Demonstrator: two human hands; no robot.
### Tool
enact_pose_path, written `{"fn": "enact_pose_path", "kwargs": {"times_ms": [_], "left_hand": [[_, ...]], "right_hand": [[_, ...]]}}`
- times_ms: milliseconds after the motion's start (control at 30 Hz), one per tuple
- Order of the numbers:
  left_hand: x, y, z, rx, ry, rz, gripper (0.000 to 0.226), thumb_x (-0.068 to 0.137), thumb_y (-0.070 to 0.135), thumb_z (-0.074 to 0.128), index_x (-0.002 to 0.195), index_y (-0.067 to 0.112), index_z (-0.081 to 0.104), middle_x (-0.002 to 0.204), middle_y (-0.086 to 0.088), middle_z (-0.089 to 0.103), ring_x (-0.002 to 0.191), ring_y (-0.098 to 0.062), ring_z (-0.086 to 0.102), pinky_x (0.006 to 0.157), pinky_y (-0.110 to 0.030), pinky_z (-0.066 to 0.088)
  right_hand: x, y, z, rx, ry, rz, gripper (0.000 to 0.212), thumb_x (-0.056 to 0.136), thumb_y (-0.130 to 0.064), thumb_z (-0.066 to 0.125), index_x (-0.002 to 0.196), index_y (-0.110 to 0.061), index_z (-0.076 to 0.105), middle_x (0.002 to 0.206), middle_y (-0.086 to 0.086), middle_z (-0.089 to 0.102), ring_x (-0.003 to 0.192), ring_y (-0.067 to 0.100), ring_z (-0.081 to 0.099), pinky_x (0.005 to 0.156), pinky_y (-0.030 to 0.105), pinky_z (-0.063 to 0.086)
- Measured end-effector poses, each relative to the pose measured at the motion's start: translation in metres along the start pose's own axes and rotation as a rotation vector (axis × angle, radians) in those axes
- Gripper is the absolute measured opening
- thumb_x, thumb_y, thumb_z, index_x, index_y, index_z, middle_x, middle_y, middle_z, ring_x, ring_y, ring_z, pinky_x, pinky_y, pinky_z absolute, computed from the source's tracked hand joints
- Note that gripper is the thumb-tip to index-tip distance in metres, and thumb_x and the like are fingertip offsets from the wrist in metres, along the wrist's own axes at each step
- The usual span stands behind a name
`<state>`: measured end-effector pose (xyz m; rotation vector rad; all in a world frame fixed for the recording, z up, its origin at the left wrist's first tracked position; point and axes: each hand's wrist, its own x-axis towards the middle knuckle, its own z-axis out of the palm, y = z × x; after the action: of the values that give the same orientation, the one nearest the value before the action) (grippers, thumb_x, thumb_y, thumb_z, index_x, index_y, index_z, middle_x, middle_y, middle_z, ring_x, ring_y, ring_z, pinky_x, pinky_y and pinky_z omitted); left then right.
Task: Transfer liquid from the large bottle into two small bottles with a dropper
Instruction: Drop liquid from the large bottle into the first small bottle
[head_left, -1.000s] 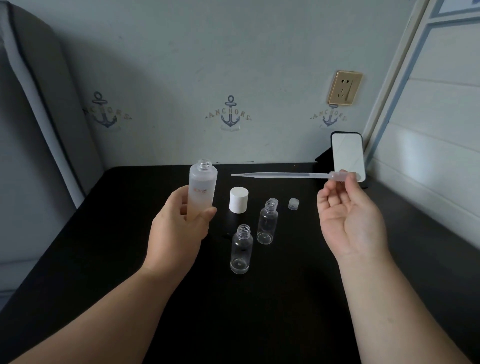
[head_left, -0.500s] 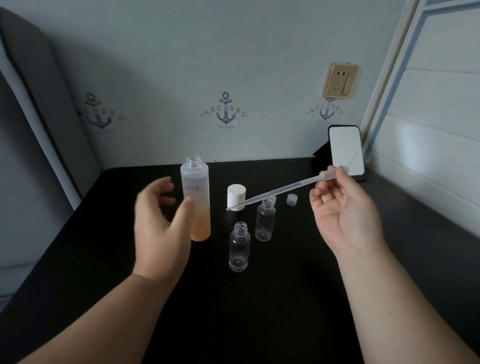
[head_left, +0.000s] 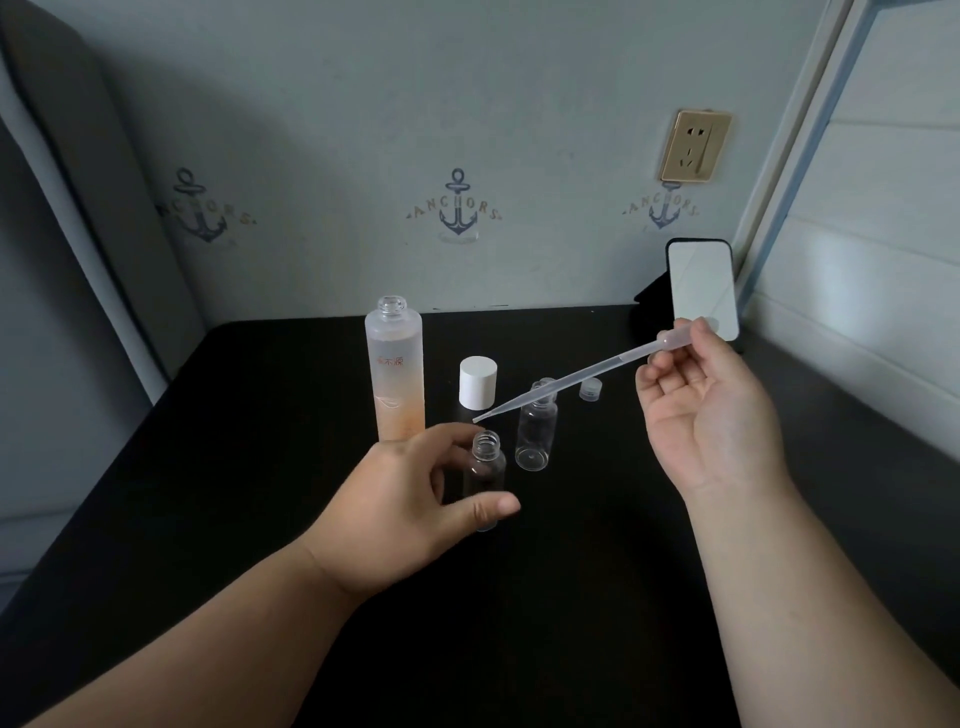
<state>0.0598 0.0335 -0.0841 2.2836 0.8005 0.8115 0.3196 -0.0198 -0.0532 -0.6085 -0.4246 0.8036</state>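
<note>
Dropper (head_left: 571, 376) tip hangs above left-hand (head_left: 410, 512) grip.

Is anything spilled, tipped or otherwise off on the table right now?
Nothing stands out. The large bottle and both small bottles stand upright and uncapped, the white cap beside them. No spill shows on the black table. The right hand holds the dropper.

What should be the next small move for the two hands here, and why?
Probably the left hand should close on the nearer small bottle to steady it: its fingers curve around it, grip unclear. The dropper, pinched by the right hand, points its tip just above that open neck.
</note>
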Motion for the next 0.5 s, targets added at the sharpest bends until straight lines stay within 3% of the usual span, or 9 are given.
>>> {"fn": "enact_pose_path", "kwargs": {"times_ms": [167, 500], "left_hand": [[0.0006, -0.0004, 0.0022, 0.074, 0.004, 0.008, 0.032, 0.078, 0.056, 0.072, 0.102, 0.037, 0.066, 0.088, 0.032, 0.066, 0.072, -0.004, 0.062, 0.062, -0.012, 0.046], [0.0024, -0.0059, -0.0006, 0.031, 0.081, 0.009, 0.027, 0.082, 0.049, 0.069, 0.107, 0.041, 0.063, 0.087, 0.031, 0.065, 0.075, 0.001, 0.063, 0.067, -0.009, 0.047]], "right_hand": [[0.0000, 0.0000, -0.0024, -0.008, 0.018, 0.005, 0.012, 0.094, -0.019, 0.068, 0.098, -0.008, 0.070, 0.081, 0.002, 0.069, 0.065, 0.010, 0.061, 0.068, 0.024, 0.054], [0.0020, -0.0006, -0.0034, -0.028, 0.024, -0.017, 0.014, 0.095, -0.018, 0.067, 0.087, -0.011, 0.077, 0.079, 0.003, 0.070, 0.064, 0.011, 0.062, 0.067, 0.024, 0.055]]}}
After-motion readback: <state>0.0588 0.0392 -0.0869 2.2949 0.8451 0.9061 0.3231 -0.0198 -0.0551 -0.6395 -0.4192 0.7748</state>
